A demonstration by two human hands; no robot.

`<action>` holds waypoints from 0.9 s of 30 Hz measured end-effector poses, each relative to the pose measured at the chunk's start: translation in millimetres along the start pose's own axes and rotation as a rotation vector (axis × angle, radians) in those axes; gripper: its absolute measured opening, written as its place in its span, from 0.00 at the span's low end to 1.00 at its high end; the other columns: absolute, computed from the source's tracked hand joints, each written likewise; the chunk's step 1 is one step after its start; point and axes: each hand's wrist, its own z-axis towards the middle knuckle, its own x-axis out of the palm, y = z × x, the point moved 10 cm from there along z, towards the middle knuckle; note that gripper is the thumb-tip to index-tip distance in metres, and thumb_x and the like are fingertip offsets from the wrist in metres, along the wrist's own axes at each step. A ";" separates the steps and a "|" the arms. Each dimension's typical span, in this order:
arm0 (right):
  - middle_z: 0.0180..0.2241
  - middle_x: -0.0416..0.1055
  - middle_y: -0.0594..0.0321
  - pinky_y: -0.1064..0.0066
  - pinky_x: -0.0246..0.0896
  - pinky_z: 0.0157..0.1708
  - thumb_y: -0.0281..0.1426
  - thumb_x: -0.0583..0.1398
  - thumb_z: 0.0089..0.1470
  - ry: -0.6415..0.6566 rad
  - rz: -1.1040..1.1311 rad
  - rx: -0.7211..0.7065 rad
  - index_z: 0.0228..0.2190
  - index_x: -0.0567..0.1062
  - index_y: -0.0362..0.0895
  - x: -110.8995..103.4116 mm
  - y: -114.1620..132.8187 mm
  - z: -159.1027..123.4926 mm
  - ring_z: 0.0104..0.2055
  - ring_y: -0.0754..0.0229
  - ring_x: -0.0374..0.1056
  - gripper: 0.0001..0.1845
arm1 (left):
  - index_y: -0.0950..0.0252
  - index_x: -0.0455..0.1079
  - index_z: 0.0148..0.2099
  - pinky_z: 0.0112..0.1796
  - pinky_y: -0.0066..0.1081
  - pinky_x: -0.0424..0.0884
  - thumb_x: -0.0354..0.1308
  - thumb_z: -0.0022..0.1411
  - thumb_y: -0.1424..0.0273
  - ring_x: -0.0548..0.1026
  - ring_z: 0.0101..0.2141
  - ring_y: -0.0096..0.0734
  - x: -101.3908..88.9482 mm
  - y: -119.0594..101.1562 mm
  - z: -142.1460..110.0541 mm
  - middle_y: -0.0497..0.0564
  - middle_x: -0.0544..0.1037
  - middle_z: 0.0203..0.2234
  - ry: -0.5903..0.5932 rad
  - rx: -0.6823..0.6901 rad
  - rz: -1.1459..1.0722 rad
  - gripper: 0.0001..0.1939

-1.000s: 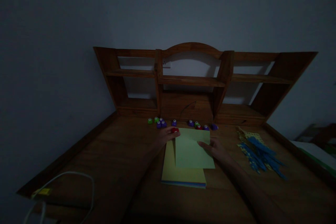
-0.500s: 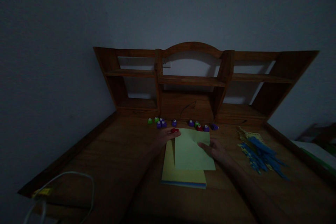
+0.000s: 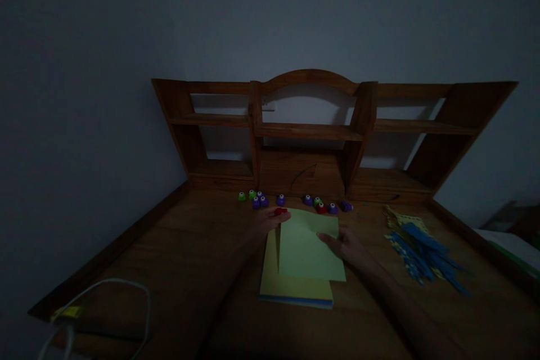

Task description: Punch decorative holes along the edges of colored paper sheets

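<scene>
The scene is dim. A light green sheet lies on a stack of yellow and blue paper in the middle of a wooden desk. My left hand is closed on a small red punch at the sheet's far left corner. My right hand rests on the sheet's right edge, fingers pinching it. The sheet's left side is lifted a little off the stack.
Several small purple, green and red punches line the back of the desk below a wooden shelf unit. Blue and yellow paper strips lie at the right. A white cable loops at the near left.
The green sheet's left side has risen slightly and the sheet has turned a little under my right hand. My left hand stays on the red punch.
</scene>
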 end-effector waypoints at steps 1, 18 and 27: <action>0.30 0.76 0.56 0.72 0.62 0.24 0.49 0.59 0.49 -0.003 -0.009 0.004 0.33 0.75 0.37 -0.2 -0.8 0.3 0.28 0.56 0.70 0.26 | 0.69 0.74 0.42 0.37 0.31 0.68 0.66 0.47 0.58 0.76 0.36 0.38 -0.6 0.3 0.1 0.55 0.79 0.34 -0.001 0.001 0.011 0.23; 0.31 0.76 0.55 0.70 0.63 0.27 0.47 0.60 0.49 -0.008 0.059 0.011 0.33 0.75 0.38 3.7 11.2 -3.4 0.30 0.55 0.72 0.23 | 0.69 0.76 0.35 0.35 0.30 0.70 0.70 0.40 0.58 0.76 0.32 0.35 1.1 28.3 7.0 0.53 0.79 0.30 -0.033 -0.112 -0.092 0.22; 0.31 0.76 0.55 0.71 0.61 0.26 0.47 0.61 0.47 -0.042 0.103 -0.021 0.33 0.75 0.37 -0.6 22.0 -4.5 0.29 0.57 0.70 0.24 | 0.69 0.75 0.38 0.39 0.33 0.70 0.69 0.42 0.58 0.77 0.34 0.37 5.2 24.6 3.6 0.56 0.79 0.34 0.027 -0.117 -0.137 0.23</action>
